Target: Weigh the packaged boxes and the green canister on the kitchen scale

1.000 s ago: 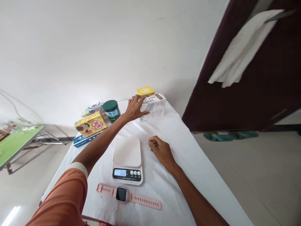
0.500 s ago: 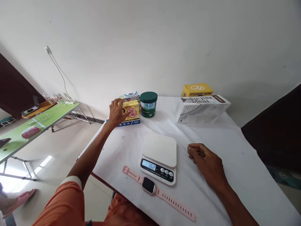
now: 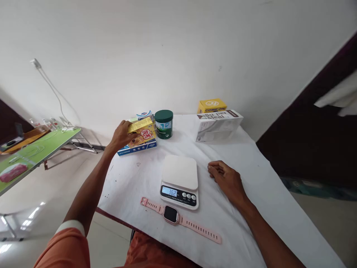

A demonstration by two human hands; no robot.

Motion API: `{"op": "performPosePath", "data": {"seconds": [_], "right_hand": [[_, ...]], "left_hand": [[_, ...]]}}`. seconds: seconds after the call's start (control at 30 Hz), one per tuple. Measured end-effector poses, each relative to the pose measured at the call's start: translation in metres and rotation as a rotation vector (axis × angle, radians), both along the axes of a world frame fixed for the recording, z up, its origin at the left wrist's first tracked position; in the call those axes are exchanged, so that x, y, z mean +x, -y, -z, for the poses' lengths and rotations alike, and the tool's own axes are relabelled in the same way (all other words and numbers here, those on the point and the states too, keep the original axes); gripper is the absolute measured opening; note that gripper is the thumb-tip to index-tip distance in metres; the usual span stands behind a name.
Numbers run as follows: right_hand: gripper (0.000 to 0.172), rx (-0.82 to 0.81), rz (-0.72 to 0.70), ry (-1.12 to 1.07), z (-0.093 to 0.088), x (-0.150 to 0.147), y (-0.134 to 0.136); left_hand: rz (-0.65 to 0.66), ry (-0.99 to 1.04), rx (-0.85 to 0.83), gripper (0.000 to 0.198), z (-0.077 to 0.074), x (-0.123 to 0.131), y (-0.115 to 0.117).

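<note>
My left hand (image 3: 121, 136) is closed on a yellow box (image 3: 145, 135), its thumb on the front face and its other fingers largely hidden behind. The box sits slightly tilted over a flat blue box (image 3: 140, 149). A green tub (image 3: 164, 125) with a dark lid stands just to the right. Lying curled on the white cloth, my right hand (image 3: 227, 180) holds nothing visible. Left of it is a white kitchen scale (image 3: 180, 172) with a bare platform and a display that seems to read 362. A smartwatch (image 3: 170, 214) with a pink strap is stretched out in front of the scale.
Toward the back right are a white "Su-per Meal" box (image 3: 219, 128) and a yellow box marked "COME ON" (image 3: 212, 105). A small blue-and-white box (image 3: 145, 115) stands behind the held one. A green table (image 3: 52, 143) is off to the left.
My left hand has closed around the yellow box, which now tilts and is turned a little. The view has swung right, while my right hand keeps its curled pose.
</note>
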State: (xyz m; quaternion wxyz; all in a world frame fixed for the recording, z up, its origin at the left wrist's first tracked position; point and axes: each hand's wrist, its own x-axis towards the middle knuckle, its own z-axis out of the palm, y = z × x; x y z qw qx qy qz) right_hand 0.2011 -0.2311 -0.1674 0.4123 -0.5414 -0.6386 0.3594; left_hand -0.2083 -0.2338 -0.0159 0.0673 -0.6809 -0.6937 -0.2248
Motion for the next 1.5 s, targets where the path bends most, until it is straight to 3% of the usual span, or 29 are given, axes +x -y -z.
{"op": "performPosePath", "data": {"seconds": [0.13,0.23,0.37,0.5,0.8,1.2,1.5], "right_hand": [[0.023,0.005,-0.016,-0.059,-0.004,-0.002,0.002],[0.020,0.001,-0.010,-0.088,-0.004,-0.002,0.000],[0.021,-0.010,-0.009,-0.115,-0.001,-0.001,-0.003],[0.022,0.000,-0.021,-0.143,0.001,-0.001,-0.004],[0.022,0.012,-0.028,-0.127,0.001,0.000,-0.004],[0.020,0.015,-0.006,-0.110,0.003,-0.002,-0.005],[0.021,0.003,-0.005,-0.118,0.005,-0.001,-0.004]], "left_hand": [[0.126,0.025,0.058,0.041,-0.025,0.027,0.021],[0.291,0.040,0.030,0.039,-0.029,0.063,0.034],[0.506,0.051,-0.046,0.036,-0.010,0.107,0.040],[0.575,0.044,-0.142,0.036,0.011,0.129,0.036],[0.586,0.021,-0.185,0.055,0.014,0.130,0.032],[0.520,0.084,-0.017,0.062,-0.008,0.106,0.062],[0.572,0.069,-0.077,0.058,0.008,0.117,0.052]]}}
